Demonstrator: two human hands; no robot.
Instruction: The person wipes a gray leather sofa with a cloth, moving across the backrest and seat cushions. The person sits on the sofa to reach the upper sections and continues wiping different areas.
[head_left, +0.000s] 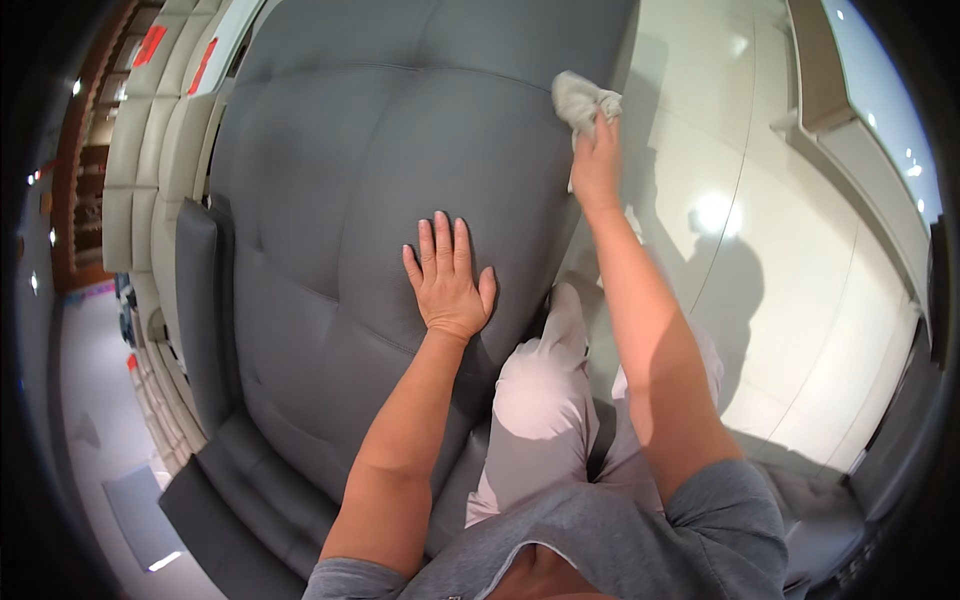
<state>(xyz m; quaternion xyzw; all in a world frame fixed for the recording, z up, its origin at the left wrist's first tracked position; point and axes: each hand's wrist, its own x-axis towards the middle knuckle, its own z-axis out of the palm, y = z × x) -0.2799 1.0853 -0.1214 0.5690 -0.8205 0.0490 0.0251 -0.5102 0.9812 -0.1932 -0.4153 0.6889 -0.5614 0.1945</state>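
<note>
My left hand (451, 289) lies flat, fingers spread, on the seat of a dark grey upholstered sofa (300, 172). Seams and tufted dimples cross the seat's smooth, leather-like surface. At the seat's right edge, my right hand (598, 161) grips a crumpled off-white cloth (576, 97). The cloth bunches beyond the fingertips and rests against the edge of the upholstery, and part of it hangs below the hand. It looks slightly blurred.
A grey armrest (199, 262) and a backrest (247, 495) border the seat. Beyond stands a cream sofa (135, 150) with red tags. Pale glossy floor tiles (795, 300) lie to the right, beside a low brown-and-white furniture piece (832, 97). My legs (540, 390) are against the sofa.
</note>
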